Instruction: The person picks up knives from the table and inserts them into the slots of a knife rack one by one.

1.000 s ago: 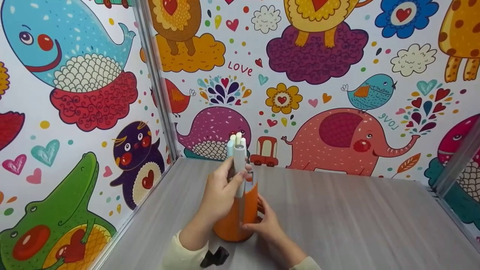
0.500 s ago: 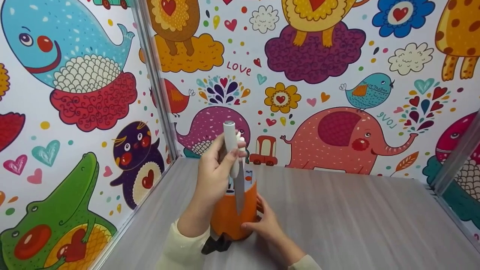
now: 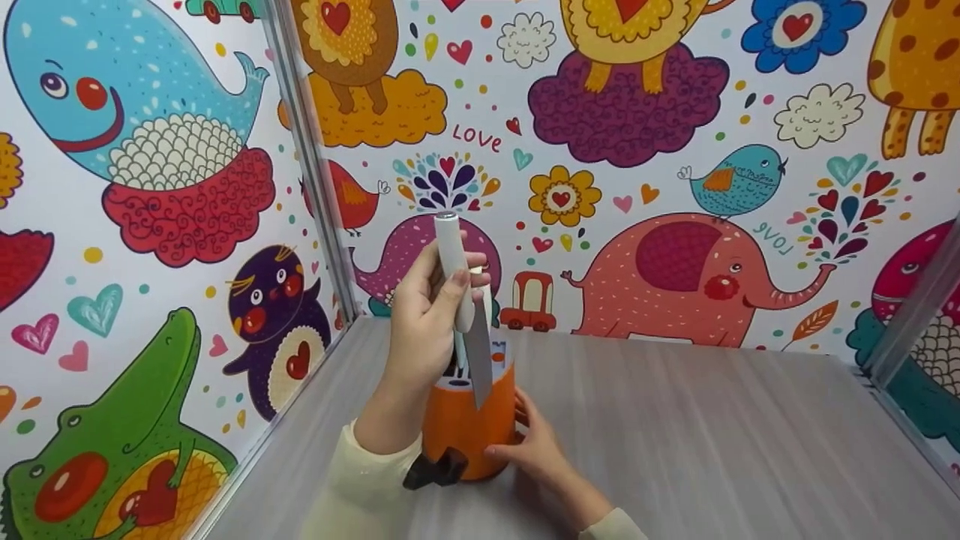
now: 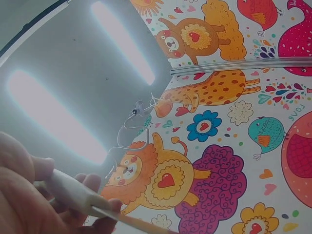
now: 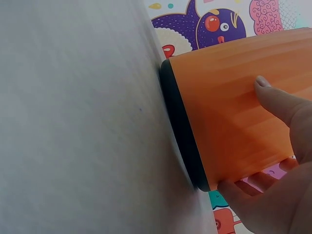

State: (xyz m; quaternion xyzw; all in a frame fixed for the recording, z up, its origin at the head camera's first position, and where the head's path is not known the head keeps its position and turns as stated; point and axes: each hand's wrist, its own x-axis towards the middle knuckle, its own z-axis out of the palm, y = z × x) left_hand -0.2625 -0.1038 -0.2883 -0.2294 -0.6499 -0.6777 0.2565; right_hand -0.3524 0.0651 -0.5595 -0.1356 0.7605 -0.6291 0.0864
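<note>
In the head view my left hand [image 3: 418, 322] grips the white handle of a knife [image 3: 452, 255], its blade slanting down across the top of an orange knife block [image 3: 463, 431]. The left wrist view shows the fingers curled round that same handle, with the blade leaving the frame at the bottom. Pale handles of other utensils stand in the block, mostly hidden behind the left hand. My right hand [image 3: 541, 450] holds the block low on its right side. From the right wrist, the thumb lies along the orange wall and the fingers wrap underneath in that view.
The block stands upright on a grey wood-grain table [image 3: 675, 442]. Cartoon-printed panels [image 3: 615, 187] rise at the back and left, joined by a metal corner post [image 3: 319, 165]. A black piece [image 3: 435, 469] sits at the left sleeve, in front of the block.
My left hand has risen, drawing the knife upward from among the other handles, so its blade now shows. My right hand stays on the block.
</note>
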